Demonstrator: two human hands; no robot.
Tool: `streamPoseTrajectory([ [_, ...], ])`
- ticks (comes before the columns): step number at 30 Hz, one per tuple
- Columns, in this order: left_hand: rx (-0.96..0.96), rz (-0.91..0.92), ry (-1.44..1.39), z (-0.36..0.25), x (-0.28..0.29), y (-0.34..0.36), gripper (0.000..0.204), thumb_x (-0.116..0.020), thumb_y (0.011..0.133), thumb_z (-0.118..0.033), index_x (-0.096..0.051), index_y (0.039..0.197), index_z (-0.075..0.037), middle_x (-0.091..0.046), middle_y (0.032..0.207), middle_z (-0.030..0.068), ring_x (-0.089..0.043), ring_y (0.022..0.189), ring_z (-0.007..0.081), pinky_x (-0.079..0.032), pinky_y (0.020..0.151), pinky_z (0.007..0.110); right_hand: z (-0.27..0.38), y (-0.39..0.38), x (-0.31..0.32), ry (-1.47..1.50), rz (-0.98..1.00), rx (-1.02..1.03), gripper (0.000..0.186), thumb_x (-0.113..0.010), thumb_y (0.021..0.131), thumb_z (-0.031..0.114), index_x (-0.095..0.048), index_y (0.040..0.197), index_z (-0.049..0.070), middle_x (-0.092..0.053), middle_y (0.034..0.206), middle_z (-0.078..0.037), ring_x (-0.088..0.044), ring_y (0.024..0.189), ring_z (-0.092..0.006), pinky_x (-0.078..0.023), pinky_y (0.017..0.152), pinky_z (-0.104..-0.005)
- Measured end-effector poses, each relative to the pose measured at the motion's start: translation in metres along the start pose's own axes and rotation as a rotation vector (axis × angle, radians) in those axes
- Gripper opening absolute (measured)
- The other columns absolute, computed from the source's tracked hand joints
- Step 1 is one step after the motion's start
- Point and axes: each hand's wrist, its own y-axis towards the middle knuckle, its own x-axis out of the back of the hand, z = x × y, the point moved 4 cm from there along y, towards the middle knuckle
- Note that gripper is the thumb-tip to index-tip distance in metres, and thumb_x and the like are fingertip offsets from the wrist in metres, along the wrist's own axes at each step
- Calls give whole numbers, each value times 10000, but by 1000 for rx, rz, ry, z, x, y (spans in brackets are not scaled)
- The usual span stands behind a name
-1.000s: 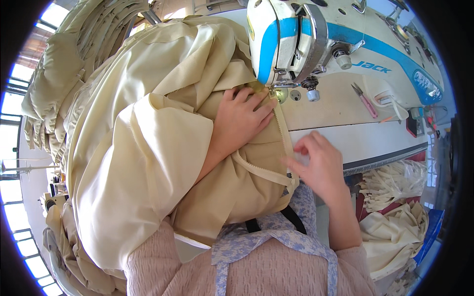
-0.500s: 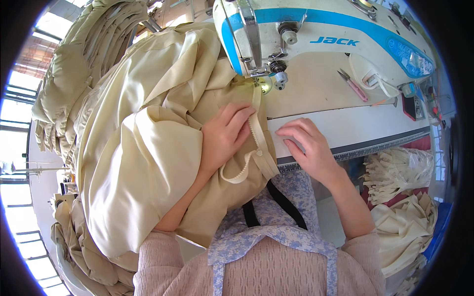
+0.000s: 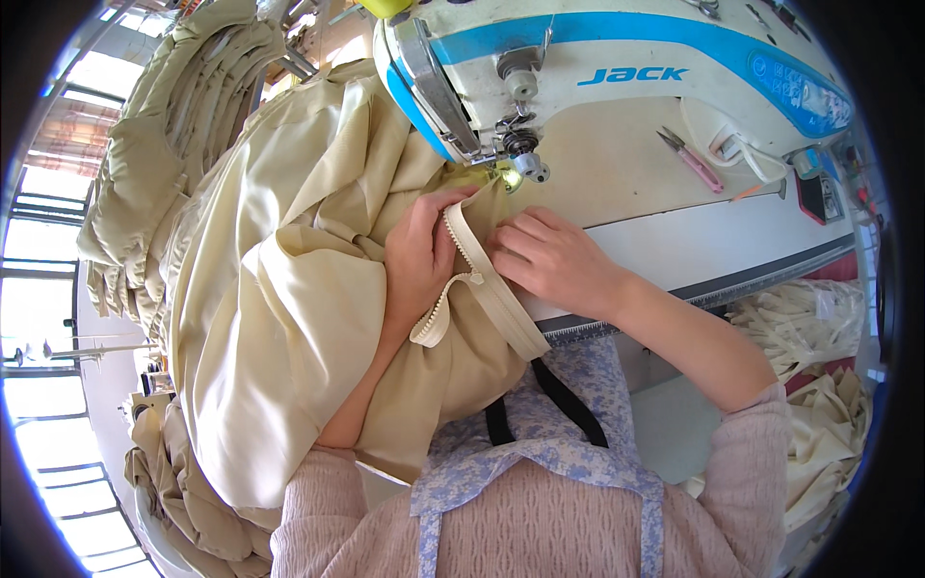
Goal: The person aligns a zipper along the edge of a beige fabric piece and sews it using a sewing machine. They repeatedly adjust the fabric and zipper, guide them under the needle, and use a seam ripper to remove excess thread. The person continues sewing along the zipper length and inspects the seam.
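A large piece of shiny beige fabric [image 3: 279, 356] lies bunched over the left of the sewing table and hangs toward my lap. A cream zipper [image 3: 496, 294] with chunky teeth runs along its right edge; one loose end curls over. My left hand [image 3: 419, 255] is closed on the fabric beside the zipper teeth, its forearm partly under a fold. On the zipper's other side, my right hand [image 3: 549, 255] has its fingers curled round the fabric edge, fingertips partly hidden. Both hands are just in front of the lit needle area of the sewing machine [image 3: 617, 53].
Pink-handled thread snips [image 3: 696, 166] lie on the table to the right. A ruler strip [image 3: 694, 294] follows the table's front edge. Beige padded garment pieces [image 3: 145, 183] hang at far left; bagged cream strips [image 3: 805, 323] and folded cloth [image 3: 824, 433] sit at lower right.
My right hand has moved left from over the table and closed on the fabric edge. The zipper strip is now lifted and bowed between both hands. The view has shifted slightly.
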Motion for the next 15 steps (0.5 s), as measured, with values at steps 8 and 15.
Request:
streamPoseTrajectory([
  [8,60,-26,-42,11,-3,8,158,-504,1000,18,-611,1116,7,-732,1051,162,-677,893,302,-532,837,376,9,4,-3,30,-46,96,172,-653,812,127,-678,967,58,-649,922,-56,-642,891,-214,-519,794,-328],
  [15,317,0,-83,15,5,26,150,-471,1067,-80,-580,1132,0,-639,852,131,-619,787,194,-505,750,323,3,-4,11,190,-140,-28,293,-648,840,112,-695,1115,25,-709,999,-101,-691,952,-242,-557,830,-366],
])
